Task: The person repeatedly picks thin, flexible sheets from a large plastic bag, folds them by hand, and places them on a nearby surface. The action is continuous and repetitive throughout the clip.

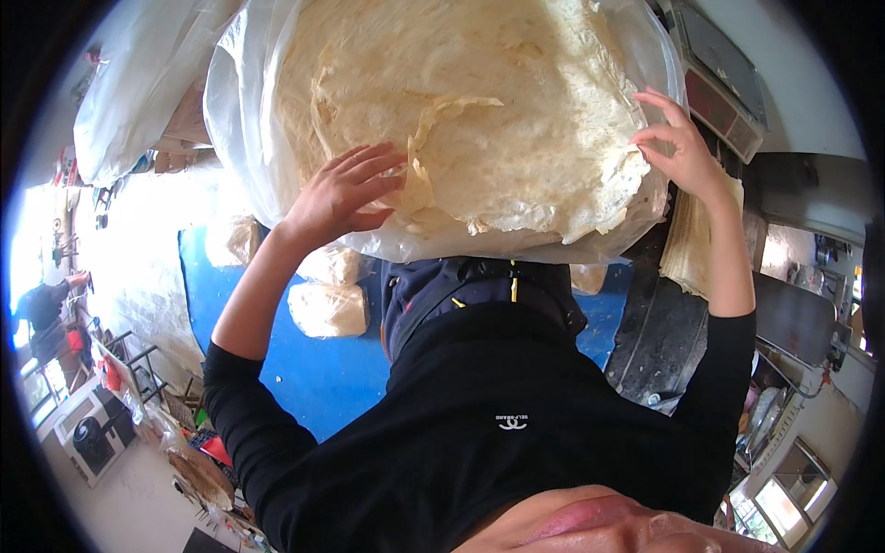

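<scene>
A stack of large, thin, pale flatbread sheets lies in front of me inside a clear plastic bag whose mouth is spread around it. The top sheet has ragged edges and a raised, folded strip near its left side. My left hand is palm down at that strip, fingers apart, its fingertips close to the fold. At the right edge of the sheet, my right hand has thumb and index finger brought together on the thin rim, the other fingers raised.
A digital scale stands at the upper right. Below it, folded flatbread sheets lie on a dark wooden surface. Bagged packages sit on a blue covering. Another full plastic bag is at upper left. A person is far left.
</scene>
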`<state>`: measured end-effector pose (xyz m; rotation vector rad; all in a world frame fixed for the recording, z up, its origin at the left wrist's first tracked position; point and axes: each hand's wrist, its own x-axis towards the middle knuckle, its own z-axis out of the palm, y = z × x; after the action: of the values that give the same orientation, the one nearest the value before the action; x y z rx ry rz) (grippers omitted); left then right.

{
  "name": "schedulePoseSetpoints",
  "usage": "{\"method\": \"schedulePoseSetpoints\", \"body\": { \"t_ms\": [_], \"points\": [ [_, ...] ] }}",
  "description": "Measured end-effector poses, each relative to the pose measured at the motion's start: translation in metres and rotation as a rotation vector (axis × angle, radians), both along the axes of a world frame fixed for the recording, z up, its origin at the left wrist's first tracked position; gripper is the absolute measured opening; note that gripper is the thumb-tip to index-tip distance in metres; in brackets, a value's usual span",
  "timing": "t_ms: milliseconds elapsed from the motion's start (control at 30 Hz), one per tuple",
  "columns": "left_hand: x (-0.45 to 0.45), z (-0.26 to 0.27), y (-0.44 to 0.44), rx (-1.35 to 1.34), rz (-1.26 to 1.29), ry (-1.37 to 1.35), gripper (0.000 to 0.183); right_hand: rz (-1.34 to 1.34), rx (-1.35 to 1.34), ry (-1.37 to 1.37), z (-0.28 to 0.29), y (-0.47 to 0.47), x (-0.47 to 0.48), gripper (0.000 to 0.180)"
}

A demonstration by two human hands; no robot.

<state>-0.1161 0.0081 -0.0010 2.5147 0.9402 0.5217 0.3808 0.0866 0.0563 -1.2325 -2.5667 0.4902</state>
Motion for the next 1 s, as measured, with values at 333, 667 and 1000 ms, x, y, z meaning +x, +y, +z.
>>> {"method": "schedulePoseSetpoints", "body": {
  "t_ms": [333, 667, 1000],
  "points": [
    [-0.020, 0.003, 0.043, -0.809, 0.502, -0.620, 0.056, -0.495, -0.192, 0.262, -0.042, 0.111, -0.025, 0.039],
    [-0.017, -0.013, 0.041, -0.715, 0.784, -0.722, 0.029, -0.490, -0.051, 0.434, -0.044, 0.113, -0.024, 0.036],
    [0.018, 0.011, -0.012, 0.130, 0.746, 0.077, 0.040, -0.196, 0.253, -0.211, -0.048, 0.019, -0.103, 0.046]
  ]
}}
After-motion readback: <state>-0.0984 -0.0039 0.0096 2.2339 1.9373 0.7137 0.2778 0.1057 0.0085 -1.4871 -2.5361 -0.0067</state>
